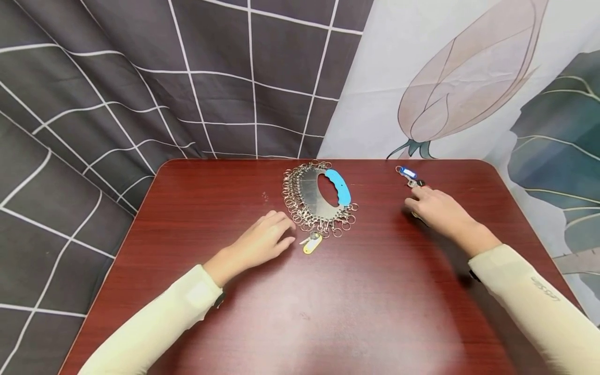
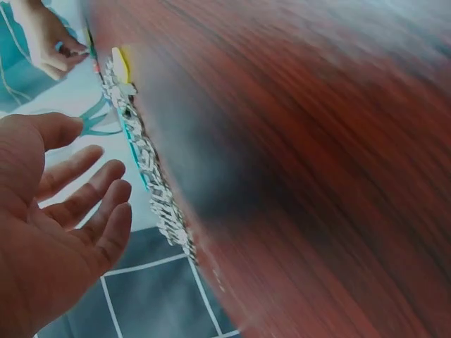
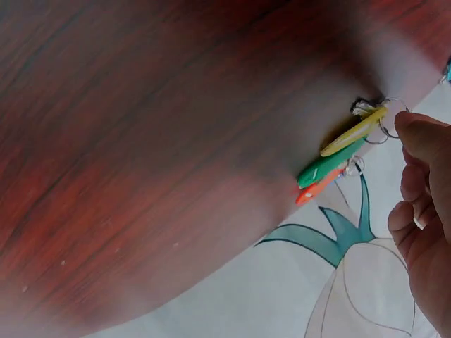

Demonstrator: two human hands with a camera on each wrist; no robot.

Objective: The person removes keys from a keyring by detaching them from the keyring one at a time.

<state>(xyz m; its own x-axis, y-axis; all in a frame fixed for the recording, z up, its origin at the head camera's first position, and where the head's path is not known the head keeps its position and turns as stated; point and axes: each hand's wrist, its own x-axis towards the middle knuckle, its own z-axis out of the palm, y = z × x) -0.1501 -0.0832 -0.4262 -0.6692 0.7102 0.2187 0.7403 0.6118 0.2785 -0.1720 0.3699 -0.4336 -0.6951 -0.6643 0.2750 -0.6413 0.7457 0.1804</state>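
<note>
My left hand (image 1: 267,237) is over the table, just left of a metal ring holder (image 1: 309,192) fringed with small clips and rings. In the left wrist view its fingers hang loosely curled, with nothing held. Beside the holder's near edge lies a key with a yellow tag (image 1: 312,244). At the far right, my right hand (image 1: 440,213) pinches a thin key ring (image 3: 399,99) between thumb and finger. Near that ring, the right wrist view has a yellow tag (image 3: 356,132), a green tag (image 3: 331,163) and an orange tag (image 3: 319,186).
A blue handle (image 1: 344,187) forms the holder's right side. Beyond my right hand lies a blue tag (image 1: 408,172) on a ring. The red-brown table (image 1: 328,312) ends at a dark grid curtain (image 1: 225,94) and a pale flower-print curtain (image 1: 375,104).
</note>
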